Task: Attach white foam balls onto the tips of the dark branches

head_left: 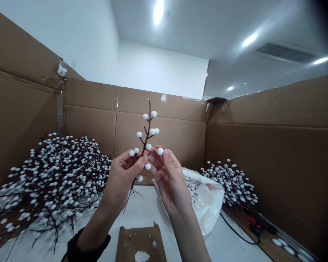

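My left hand [122, 178] is closed around the lower stem of a dark brown artificial berry branch [147, 136] dotted with white balls, which stands upright in front of me. Its bare stem end sticks out below the hand. Close by on the right, my right hand [168, 178] pinches a single white berry [160, 151] between thumb and fingers, beside the branch. Other berries sit at the twig tips, and some twig tips are bare. Below the hands lies a piece of cardboard [123, 242] with a white blob of glue [141, 256] on it.
A large pile of berry branches [62, 174] lies on the left. An open white plastic bag [211, 207] of loose berries rests behind my right hand. Another bunch of branches [229, 182] is at the right, near a black cable [239, 231]. Cardboard walls [164, 127] surround the white table.
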Demonstrator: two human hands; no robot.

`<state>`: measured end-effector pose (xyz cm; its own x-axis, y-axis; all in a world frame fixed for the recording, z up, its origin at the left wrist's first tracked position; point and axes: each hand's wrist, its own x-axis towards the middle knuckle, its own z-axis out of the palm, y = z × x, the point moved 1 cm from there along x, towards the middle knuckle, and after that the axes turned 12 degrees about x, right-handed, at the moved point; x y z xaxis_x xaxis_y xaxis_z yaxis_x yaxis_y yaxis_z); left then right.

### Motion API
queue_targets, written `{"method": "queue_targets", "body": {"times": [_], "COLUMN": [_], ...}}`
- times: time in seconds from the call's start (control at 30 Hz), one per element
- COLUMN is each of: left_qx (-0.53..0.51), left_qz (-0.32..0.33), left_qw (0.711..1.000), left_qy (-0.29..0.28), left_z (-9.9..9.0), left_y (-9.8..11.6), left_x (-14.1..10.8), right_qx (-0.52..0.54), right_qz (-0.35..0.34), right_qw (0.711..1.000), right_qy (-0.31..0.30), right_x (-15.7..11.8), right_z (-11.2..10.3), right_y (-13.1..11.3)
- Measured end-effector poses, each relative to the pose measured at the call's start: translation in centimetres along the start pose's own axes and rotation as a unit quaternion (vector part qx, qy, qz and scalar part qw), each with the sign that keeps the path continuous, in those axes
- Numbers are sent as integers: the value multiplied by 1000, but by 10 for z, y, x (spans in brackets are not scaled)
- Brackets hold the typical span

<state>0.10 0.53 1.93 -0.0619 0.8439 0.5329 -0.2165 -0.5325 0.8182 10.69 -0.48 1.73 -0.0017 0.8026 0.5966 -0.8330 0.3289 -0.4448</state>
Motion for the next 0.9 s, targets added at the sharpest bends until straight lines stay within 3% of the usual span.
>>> {"method": "queue_targets", "body": {"times": [0.47,0.9], "left_qx": [80,97], "left_qz": [35,36], "left_qw": [995,993], "left_qy": [-45,-48], "left_z": [-2,-4], "left_y": [0,-1], "left_x": [-2,-2], "right_qx": [7,-29], "right_qz": [-35,-55], "right_qw": [999,998], "right_qy": [16,24], "right_x": [0,1], "right_z": [1,0], "right_y": [5,6]}}
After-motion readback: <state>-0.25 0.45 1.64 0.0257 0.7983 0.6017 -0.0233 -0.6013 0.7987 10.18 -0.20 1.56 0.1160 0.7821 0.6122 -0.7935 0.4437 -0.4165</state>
